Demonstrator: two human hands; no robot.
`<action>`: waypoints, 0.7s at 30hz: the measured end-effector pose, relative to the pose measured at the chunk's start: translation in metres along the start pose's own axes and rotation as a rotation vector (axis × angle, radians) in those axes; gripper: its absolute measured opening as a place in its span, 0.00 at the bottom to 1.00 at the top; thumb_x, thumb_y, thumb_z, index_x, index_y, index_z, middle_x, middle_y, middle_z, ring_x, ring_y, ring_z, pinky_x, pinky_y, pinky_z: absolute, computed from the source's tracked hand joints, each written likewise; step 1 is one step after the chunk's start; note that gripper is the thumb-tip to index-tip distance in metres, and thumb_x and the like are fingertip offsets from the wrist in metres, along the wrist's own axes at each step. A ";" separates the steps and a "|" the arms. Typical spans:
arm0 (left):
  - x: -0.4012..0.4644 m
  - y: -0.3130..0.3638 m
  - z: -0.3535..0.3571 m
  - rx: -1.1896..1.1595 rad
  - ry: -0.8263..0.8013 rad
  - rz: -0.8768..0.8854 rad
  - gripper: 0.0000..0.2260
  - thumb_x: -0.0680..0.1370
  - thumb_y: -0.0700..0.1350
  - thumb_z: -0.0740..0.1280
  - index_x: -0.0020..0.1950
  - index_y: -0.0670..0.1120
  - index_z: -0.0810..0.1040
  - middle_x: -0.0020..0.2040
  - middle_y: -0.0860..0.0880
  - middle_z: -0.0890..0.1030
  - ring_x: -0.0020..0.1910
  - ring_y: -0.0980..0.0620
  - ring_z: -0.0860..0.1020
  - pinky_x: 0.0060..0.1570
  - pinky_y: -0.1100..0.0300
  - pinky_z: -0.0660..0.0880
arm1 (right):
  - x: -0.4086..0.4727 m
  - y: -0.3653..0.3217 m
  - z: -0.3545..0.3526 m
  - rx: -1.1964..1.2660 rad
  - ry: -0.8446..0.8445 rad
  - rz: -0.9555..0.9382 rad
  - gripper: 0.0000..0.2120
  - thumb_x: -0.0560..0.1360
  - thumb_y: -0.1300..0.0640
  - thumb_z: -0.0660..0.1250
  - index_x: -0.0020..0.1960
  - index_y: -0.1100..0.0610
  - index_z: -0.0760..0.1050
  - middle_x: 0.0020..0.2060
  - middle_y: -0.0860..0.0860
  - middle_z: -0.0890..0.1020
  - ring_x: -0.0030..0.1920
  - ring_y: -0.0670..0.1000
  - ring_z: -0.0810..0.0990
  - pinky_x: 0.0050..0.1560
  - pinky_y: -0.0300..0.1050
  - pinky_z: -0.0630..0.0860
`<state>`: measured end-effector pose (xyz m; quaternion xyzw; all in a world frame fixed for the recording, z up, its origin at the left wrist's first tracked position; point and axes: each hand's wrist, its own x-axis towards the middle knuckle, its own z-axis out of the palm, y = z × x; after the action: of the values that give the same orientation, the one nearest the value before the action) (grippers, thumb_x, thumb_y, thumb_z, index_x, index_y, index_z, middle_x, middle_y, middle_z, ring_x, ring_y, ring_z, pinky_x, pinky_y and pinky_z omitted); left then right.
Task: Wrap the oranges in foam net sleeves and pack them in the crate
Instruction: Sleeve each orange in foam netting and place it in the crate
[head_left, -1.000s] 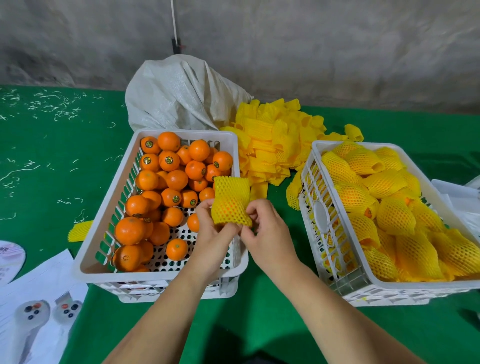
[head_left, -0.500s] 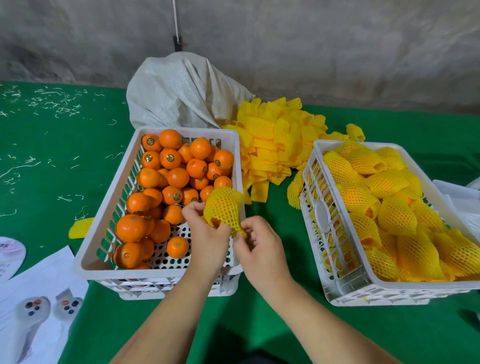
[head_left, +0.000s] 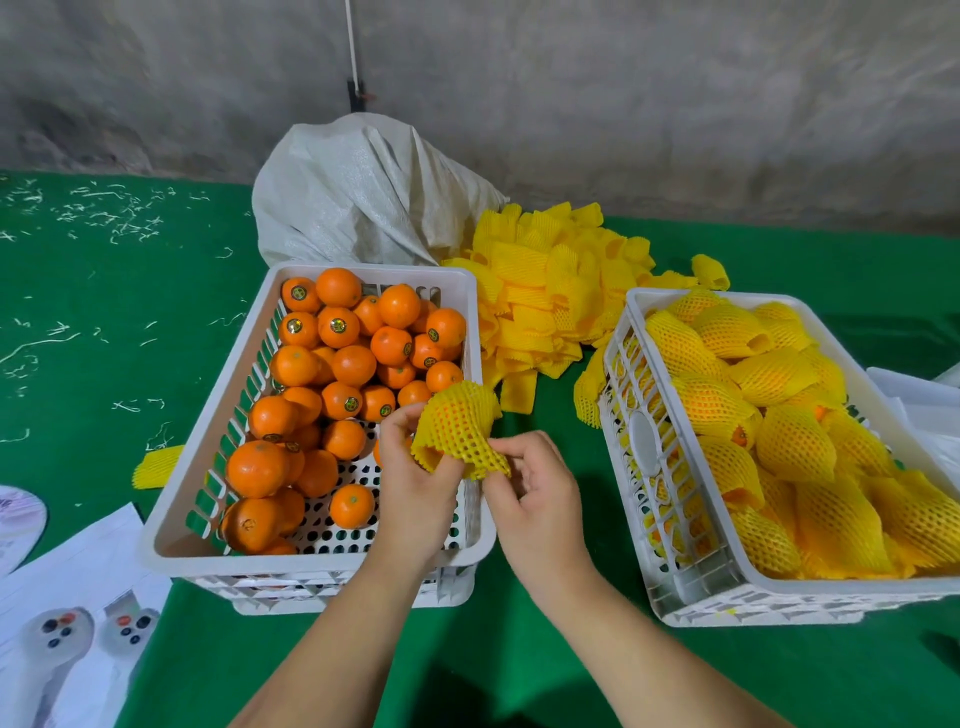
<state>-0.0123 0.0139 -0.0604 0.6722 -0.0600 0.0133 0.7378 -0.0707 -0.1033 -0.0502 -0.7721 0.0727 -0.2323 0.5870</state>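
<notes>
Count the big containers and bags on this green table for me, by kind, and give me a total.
White slotted plastic crates: 2, one with bare oranges, one with netted oranges
White woven plastic sack: 1
Total: 3

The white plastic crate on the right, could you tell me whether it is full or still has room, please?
Nearly full: the white plastic crate on the right holds yellow foam-netted oranges heaped to its rim, spilling above it on the far side.
</notes>
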 end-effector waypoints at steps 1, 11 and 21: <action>0.001 0.001 -0.001 0.020 0.014 0.019 0.23 0.75 0.43 0.76 0.65 0.58 0.71 0.63 0.49 0.78 0.56 0.60 0.80 0.51 0.67 0.77 | -0.001 -0.003 0.001 0.111 -0.027 0.105 0.12 0.75 0.55 0.71 0.57 0.46 0.77 0.49 0.48 0.83 0.48 0.51 0.83 0.46 0.45 0.80; -0.021 -0.001 0.015 0.564 -0.283 0.506 0.27 0.73 0.52 0.70 0.70 0.50 0.69 0.64 0.59 0.66 0.68 0.67 0.65 0.63 0.76 0.62 | 0.026 -0.022 -0.016 0.599 0.008 0.660 0.22 0.69 0.46 0.79 0.61 0.47 0.81 0.54 0.54 0.87 0.55 0.55 0.87 0.57 0.57 0.83; -0.017 0.001 0.006 0.364 -0.281 0.137 0.13 0.84 0.55 0.66 0.68 0.63 0.71 0.62 0.62 0.77 0.65 0.58 0.76 0.53 0.65 0.75 | 0.065 -0.001 -0.122 -0.105 0.517 0.201 0.16 0.72 0.50 0.75 0.59 0.43 0.79 0.54 0.40 0.82 0.53 0.42 0.80 0.54 0.41 0.78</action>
<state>-0.0293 0.0091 -0.0604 0.7836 -0.2042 -0.0196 0.5864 -0.0679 -0.2347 -0.0062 -0.7055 0.3084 -0.3579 0.5283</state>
